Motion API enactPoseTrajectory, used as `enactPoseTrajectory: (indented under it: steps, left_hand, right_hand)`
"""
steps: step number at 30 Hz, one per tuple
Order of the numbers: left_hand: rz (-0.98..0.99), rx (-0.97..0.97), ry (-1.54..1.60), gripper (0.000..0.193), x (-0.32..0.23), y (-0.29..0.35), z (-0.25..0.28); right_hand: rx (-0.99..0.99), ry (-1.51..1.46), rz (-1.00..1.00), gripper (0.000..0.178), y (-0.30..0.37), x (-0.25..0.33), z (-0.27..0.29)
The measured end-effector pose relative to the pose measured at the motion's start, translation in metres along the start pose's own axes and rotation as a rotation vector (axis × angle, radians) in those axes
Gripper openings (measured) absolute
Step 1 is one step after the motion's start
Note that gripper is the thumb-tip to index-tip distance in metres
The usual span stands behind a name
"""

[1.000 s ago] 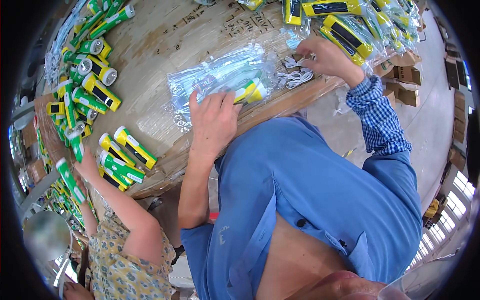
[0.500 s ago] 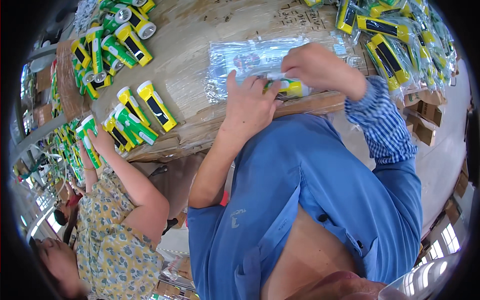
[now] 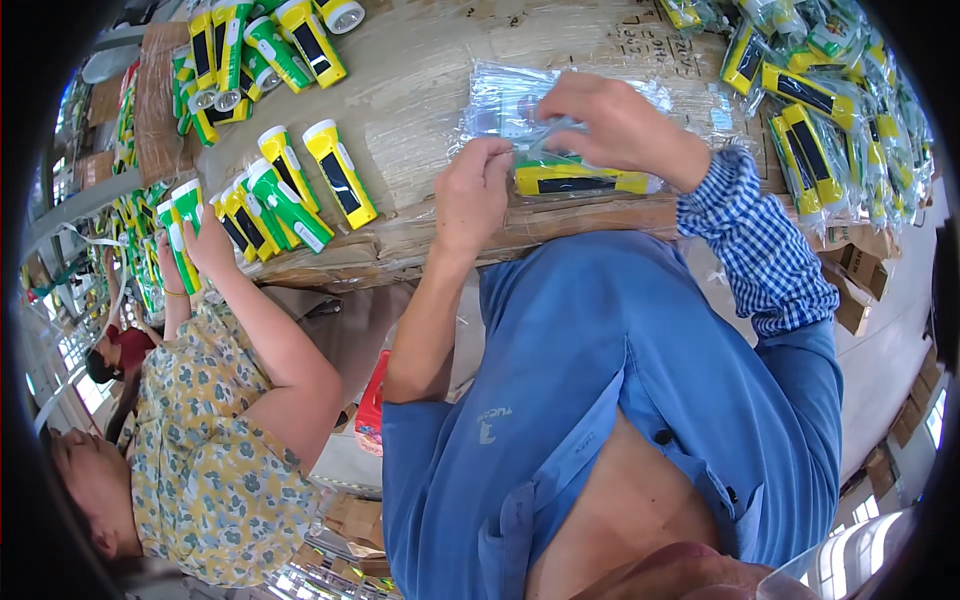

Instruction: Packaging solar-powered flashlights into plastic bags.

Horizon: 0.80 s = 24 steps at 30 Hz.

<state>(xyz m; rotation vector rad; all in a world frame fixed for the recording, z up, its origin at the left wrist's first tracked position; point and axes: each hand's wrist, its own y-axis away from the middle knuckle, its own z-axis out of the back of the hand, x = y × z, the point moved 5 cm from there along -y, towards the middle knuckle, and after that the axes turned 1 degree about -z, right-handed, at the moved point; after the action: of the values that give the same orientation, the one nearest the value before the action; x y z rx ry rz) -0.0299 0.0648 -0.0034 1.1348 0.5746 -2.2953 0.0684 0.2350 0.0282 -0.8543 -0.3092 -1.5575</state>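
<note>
The person's left forearm (image 3: pixel 422 322) rises steeply from a bent elbow beside the blue shirt (image 3: pixel 570 400), bare to the wrist, and the left hand (image 3: pixel 474 192) sits at the near side of the counter (image 3: pixel 410 95) with its back toward the camera. Its fingers are drawn together at the tip of the hand, pinching the edge of a clear plastic bag (image 3: pixel 528 148). The right arm, in a blue-and-white checked sleeve (image 3: pixel 750 235), bends sharply at the elbow and slants up and leftward, so that the right hand (image 3: pixel 612 122) arches palm down over the bag. The right fingers curl toward the left hand; their tips are partly hidden, and whether they grip the film cannot be told. Below the right hand, a yellow-and-green flashlight (image 3: pixel 580 184) lies lengthwise along the counter's front edge, its dark panel facing the person. A stack of clear bags (image 3: pixel 492 98) lies just beyond the hands. Bagged flashlights (image 3: pixel 835 115) are heaped to the right, while unbagged flashlights (image 3: pixel 285 195) lie to the left, near a co-worker's hand (image 3: pixel 210 248) that holds green-and-white flashlights (image 3: pixel 186 208).
</note>
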Motion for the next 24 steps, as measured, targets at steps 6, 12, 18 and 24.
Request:
enactPoseTrajectory:
  steps: [6,12,18,24]
  left_hand:
    - [0.090,-0.042,0.008,0.005,0.006,-0.001,0.008]
    - [0.233,0.147,0.214,0.006,0.030,0.008,0.008]
    - [0.175,0.558,0.255,0.026,0.004,-0.025,-0.006]
    - [0.280,0.776,0.257,0.055,0.027,-0.040,-0.052]
  right_hand:
    - [0.138,0.151,0.146,0.011,-0.006,0.001,-0.018]
    - [0.285,0.206,-0.039,0.009,0.062,-0.042,0.057]
    - [0.195,0.170,-0.036,0.008,0.059,-0.018,0.022]
    - [0.069,0.253,0.049,0.026,0.091,-0.006,0.028]
